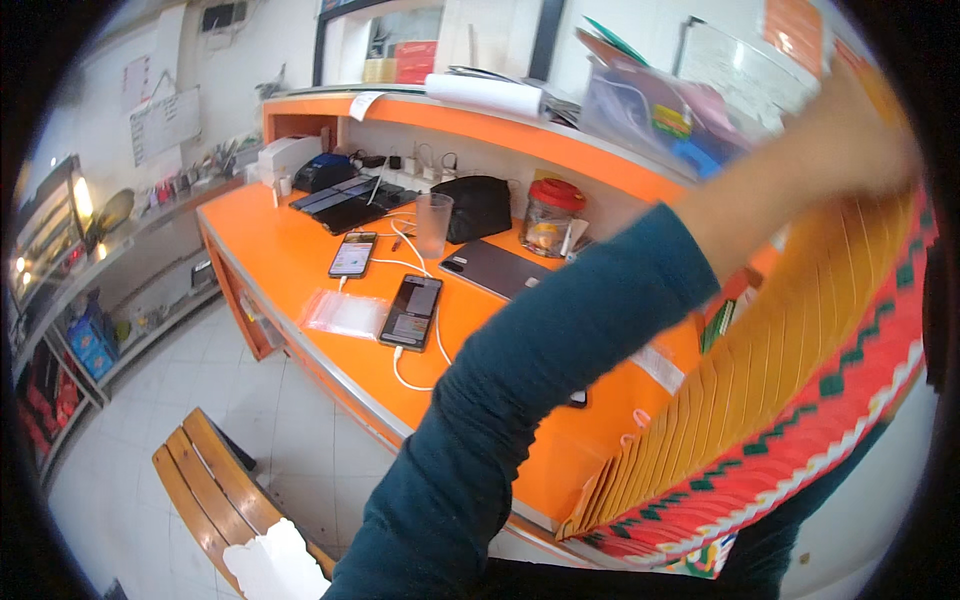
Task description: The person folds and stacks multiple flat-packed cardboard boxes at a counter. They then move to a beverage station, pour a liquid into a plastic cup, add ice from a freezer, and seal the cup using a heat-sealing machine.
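My left arm, in a dark teal sleeve, crosses the view up to the right. At its end my left hand (850, 145) is blurred by motion and closed on the upper part of a large fan-like stack of pleated brown sheets (730, 385). Its outer edge is red with green and white zigzag bands. The stack curves from the upper right down to the front edge of the orange counter (540, 455). Behind it, at the lower right, shows part of my right sleeve; my right hand is hidden.
On the counter lie two phones (410, 312) (353, 255) on white cables, a clear plastic packet (342, 314) and a dark tablet-like slab (495, 268). A clear cup (433, 225), a black pouch (477, 208) and a red-lidded jar (550, 215) stand behind. A wooden stool (215, 490) is at the lower left.
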Available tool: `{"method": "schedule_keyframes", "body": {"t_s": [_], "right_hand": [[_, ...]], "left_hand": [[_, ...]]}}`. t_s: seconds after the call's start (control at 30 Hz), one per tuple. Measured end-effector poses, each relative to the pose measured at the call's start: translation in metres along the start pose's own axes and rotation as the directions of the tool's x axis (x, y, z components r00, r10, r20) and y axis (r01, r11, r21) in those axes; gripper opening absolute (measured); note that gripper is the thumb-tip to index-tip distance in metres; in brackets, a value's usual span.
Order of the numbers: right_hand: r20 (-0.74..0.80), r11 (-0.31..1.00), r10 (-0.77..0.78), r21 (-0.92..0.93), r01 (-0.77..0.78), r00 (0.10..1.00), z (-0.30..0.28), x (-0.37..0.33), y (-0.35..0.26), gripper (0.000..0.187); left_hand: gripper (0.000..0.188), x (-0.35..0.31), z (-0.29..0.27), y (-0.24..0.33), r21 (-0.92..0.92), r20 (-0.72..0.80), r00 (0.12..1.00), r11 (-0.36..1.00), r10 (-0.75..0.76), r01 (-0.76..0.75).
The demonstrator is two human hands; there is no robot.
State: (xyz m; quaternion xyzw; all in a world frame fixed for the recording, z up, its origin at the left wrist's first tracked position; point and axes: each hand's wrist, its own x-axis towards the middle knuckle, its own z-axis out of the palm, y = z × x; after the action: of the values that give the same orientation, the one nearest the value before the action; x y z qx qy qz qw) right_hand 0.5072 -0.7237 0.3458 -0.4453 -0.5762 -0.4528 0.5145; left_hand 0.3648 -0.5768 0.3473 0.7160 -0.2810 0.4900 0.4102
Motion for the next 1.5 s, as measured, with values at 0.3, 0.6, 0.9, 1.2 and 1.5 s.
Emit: {"method": "schedule_keyframes", "body": {"t_s": [0.3,0.6,0.9,1.2,1.5], "right_hand": [[-0.353,0.887,0.024,-0.423,-0.183,0.935,-0.061,-0.085,0.040,0.044],[-0.504,0.797,-0.034,-0.534,-0.281,0.863,0.012,-0.130,-0.014,0.036],[-0.510,0.768,-0.010,-0.555,-0.320,0.860,0.166,-0.148,-0.101,0.028],[-0.484,0.807,-0.048,-0.534,-0.251,0.874,0.320,-0.143,-0.185,0.021],[-0.037,0.854,0.113,0.514,-0.078,0.993,0.594,-0.091,-0.313,0.026]], "left_hand": [[0.100,-0.019,-0.002,0.026,0.208,0.057,0.932,0.918,-0.357,0.338],[0.109,-0.063,-0.050,0.024,0.322,0.357,0.896,0.935,-0.266,0.149],[0.077,-0.228,-0.254,0.040,0.374,0.456,0.640,0.786,-0.618,0.493],[0.052,-0.383,-0.454,0.070,0.236,-0.084,0.523,0.493,-0.848,0.837],[0.038,-0.641,-0.764,0.186,0.587,-0.755,0.346,-0.339,-0.557,0.735]]}}
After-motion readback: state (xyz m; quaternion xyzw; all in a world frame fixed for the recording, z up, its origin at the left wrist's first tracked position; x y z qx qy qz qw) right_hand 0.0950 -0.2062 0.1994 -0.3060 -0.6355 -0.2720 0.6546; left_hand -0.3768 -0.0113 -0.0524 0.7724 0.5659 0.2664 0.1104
